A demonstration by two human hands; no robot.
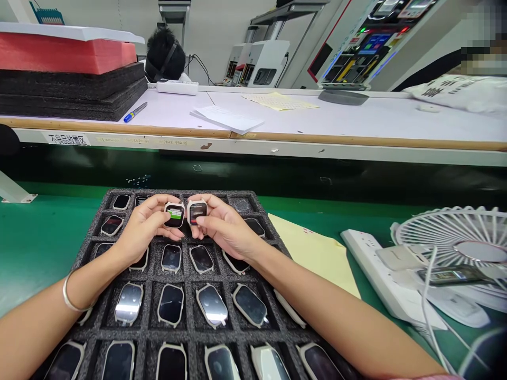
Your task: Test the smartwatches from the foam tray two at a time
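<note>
My left hand (144,226) is closed on a white smartwatch body (175,215) whose screen is lit with a green bar. Beside it, my right hand (222,226) grips a second smartwatch body (197,211) with a lit screen showing a reddish line. Both are held side by side, almost touching, just above the far rows of a black foam tray (150,333). The tray's pockets hold several more watch bodies with dark screens, such as one (171,257) right under my hands.
A yellow paper sheet (317,250) lies right of the tray on the green mat. Farther right are a white power strip (380,277), cables and a white fan (455,237). Behind runs a raised white shelf (317,124) with papers, a blue pen (135,112) and stacked foam (71,89).
</note>
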